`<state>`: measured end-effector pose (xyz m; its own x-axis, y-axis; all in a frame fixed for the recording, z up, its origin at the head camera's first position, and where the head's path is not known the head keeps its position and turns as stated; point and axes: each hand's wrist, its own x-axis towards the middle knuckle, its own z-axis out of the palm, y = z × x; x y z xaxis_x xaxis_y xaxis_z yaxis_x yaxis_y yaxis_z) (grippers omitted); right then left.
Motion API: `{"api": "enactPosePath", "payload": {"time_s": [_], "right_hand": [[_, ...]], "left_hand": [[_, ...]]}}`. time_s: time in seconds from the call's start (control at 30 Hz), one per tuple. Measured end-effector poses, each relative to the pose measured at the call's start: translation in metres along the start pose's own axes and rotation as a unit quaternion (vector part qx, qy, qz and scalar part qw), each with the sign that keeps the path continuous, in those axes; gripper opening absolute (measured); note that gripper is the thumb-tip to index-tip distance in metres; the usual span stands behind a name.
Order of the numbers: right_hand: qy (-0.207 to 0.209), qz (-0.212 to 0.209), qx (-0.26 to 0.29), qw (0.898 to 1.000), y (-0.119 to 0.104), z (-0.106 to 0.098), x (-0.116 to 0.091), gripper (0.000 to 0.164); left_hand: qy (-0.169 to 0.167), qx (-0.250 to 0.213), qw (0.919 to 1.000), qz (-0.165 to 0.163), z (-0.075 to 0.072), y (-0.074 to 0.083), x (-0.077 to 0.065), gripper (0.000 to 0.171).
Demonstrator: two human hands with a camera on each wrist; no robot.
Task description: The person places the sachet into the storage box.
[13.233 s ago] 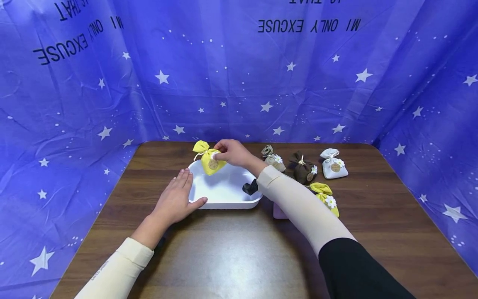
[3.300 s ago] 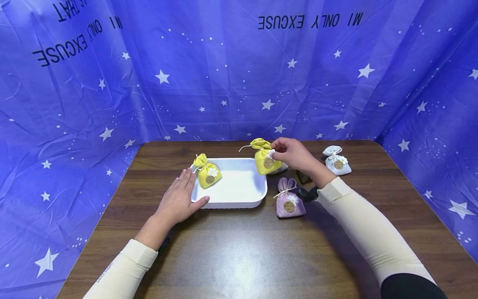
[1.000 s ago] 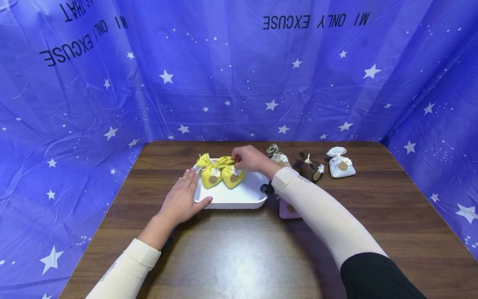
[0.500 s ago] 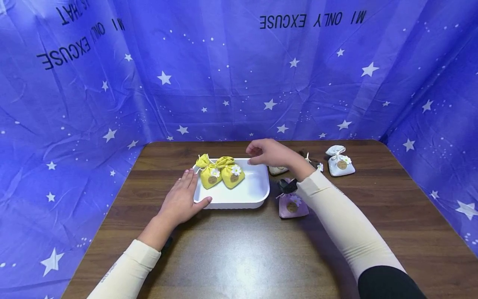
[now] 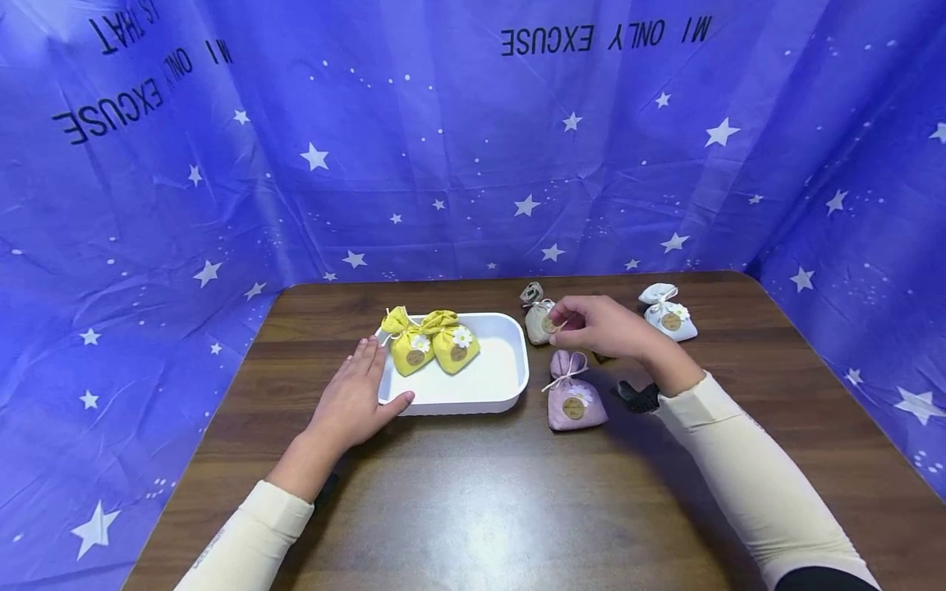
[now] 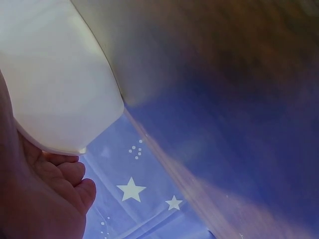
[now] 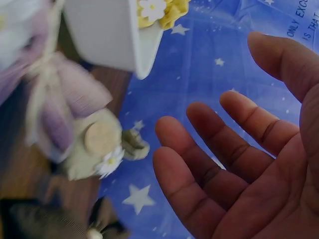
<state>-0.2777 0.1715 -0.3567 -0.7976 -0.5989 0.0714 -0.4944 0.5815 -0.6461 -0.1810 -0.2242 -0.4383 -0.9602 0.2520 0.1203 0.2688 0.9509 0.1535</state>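
My left hand rests along the left end of a white tray, fingers straight, thumb at the front rim. Inside the tray, two yellow drawstring sachets, one at the left end and another beside it, lean side by side. My right hand hovers by a beige sachet, fingertips overlapping its right side in the head view. The right wrist view shows that hand's fingers loosely bent and spread, holding nothing, apart from the beige sachet.
A mauve sachet lies right of the tray, nearer the person. Behind the right hand a brown sachet is mostly hidden. A white sachet stands farther right. A blue starry curtain borders the wooden table.
Since one second ago, my right hand has let go of the second yellow sachet in the tray and moved right to the beige sachet. My left hand has stayed at the tray.
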Motion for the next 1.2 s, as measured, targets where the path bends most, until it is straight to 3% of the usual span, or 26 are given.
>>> {"api": "enactPosePath", "payload": {"time_s": [0.27,0.5,0.77,1.2], "right_hand": [[0.011,0.02,-0.012,1.0,0.025,0.004,-0.026,0.021],[0.002,0.024,0.024,0.999,0.039,0.01,-0.042,0.022],[-0.008,0.046,0.044,0.998,0.046,0.016,-0.056,0.023],[-0.011,0.041,0.029,0.999,0.045,0.027,-0.065,0.021]], "left_hand": [[0.0,-0.002,1.0,0.002,-0.001,0.0,-0.001,0.1],[0.001,-0.003,1.0,0.004,-0.001,0.0,-0.001,0.099],[0.0,-0.002,1.0,0.003,-0.002,0.0,-0.001,0.098],[0.001,-0.003,1.0,0.004,-0.001,-0.002,-0.001,0.1]]}}
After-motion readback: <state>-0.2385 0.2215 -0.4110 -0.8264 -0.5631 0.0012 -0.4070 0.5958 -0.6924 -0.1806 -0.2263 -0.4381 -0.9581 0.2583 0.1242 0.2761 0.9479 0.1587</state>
